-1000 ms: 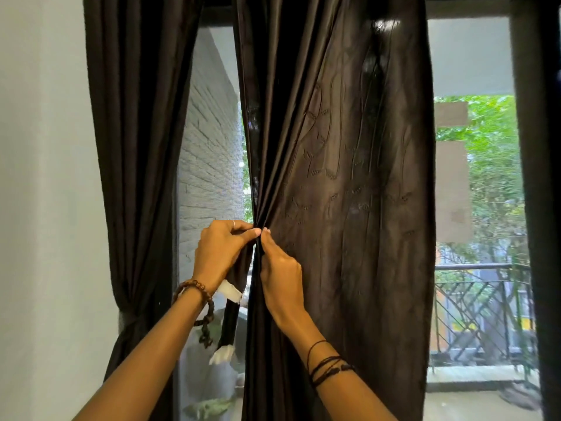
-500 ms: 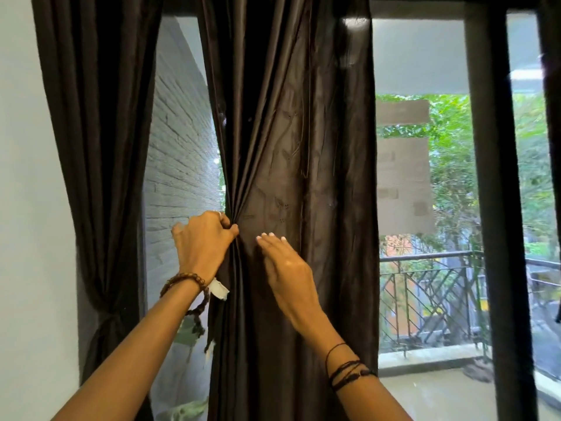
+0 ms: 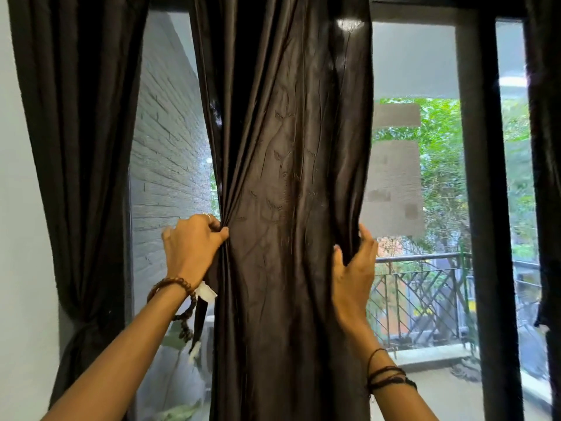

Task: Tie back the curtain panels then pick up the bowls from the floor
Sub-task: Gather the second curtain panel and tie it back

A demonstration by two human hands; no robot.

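Middle curtain panel (image 3: 288,208) | left hand (image 3: 191,241) pinches left edge, right hand (image 3: 353,268) clasps right edge | gathering folds for tying

No legible text, labels or numbers — not anywhere in view.

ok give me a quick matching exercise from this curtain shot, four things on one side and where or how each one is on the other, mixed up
Things:
1. left hand
2. right hand
3. far-left curtain panel
4. beaded bracelet

States:
A. already cinched low down, beside the white wall
B. pinching the left edge of the middle curtain panel
C. around the left wrist
D. gripping the middle panel's right edge, by the balcony railing

Pairs: 1-B, 2-D, 3-A, 4-C
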